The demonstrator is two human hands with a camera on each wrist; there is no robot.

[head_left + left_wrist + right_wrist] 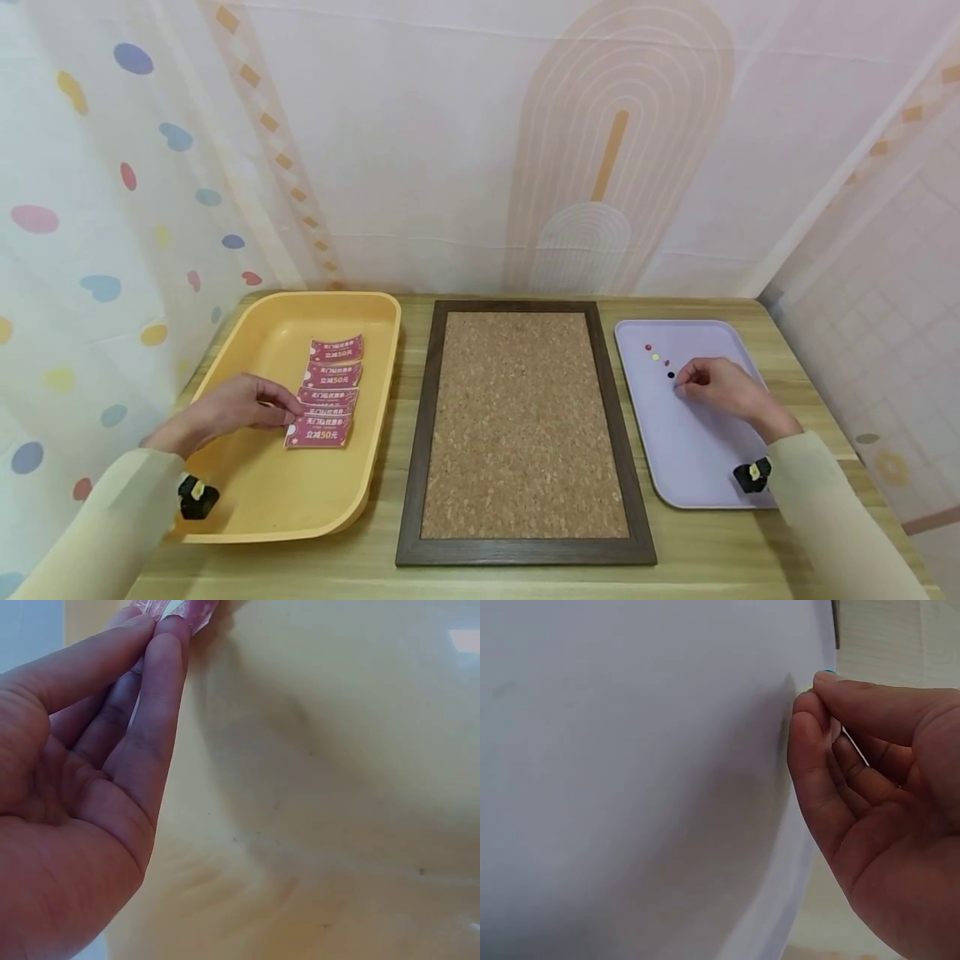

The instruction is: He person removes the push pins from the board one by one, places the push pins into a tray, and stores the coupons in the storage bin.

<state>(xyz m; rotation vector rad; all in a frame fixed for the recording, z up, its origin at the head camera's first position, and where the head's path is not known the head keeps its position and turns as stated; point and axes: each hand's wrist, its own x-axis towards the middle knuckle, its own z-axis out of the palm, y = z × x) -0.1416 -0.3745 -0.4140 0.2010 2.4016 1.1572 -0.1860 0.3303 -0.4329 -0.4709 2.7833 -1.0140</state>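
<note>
Over the yellow tray my left hand [236, 410] pinches the left edge of the nearest pink paper coupon [318, 432] between thumb and fingers. In the left wrist view, a corner of that coupon [201, 612] shows past the fingertips. Several matching coupons [335, 375] lie overlapped in a column just behind it. On the right, my right hand [723, 387] is over the lilac tray, thumb and forefinger pinching a small blue thumbtack [829, 672], mostly hidden by the fingertips. Beside those fingers, several tiny coloured tacks lie in a slanting row, among them a black tack [671, 375] and a red tack [648, 347].
A cork board [525, 425] in a dark wooden frame lies flat between the yellow tray [381, 367] and the lilac tray [705, 479]. All three rest on a wood-grain table [382, 542]. Patterned curtains [420, 150] hang behind and at both sides.
</note>
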